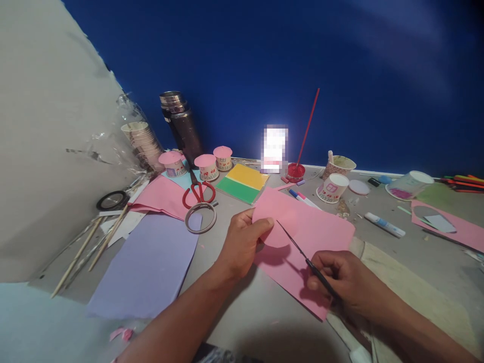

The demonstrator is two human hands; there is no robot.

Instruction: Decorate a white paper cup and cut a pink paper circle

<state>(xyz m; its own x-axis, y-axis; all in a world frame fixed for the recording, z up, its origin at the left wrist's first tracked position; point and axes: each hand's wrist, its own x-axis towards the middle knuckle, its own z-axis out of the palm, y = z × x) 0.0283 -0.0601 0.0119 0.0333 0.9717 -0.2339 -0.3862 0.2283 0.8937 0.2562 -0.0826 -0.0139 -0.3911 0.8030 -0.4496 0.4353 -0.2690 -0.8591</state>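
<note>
A large pink paper sheet (321, 232) is held up over the table. My left hand (242, 242) pinches its left edge, thumb on top. My right hand (336, 277) is closed around the dark handles of a pair of scissors (298, 247). The scissors' blades point up and left across the sheet, their tip close to my left thumb. The sheet's lower corner hangs beneath my right hand. Its shadowed lower part lies below a curved edge near my left hand.
Purple paper (147, 267), a tape roll (200, 218) and red-handled scissors (198, 195) lie left. Behind stand decorated cups (206, 169), a dark flask (183, 126) and stacked cups (141, 143). A glue stick (384, 225) and upturned cup (333, 188) are right.
</note>
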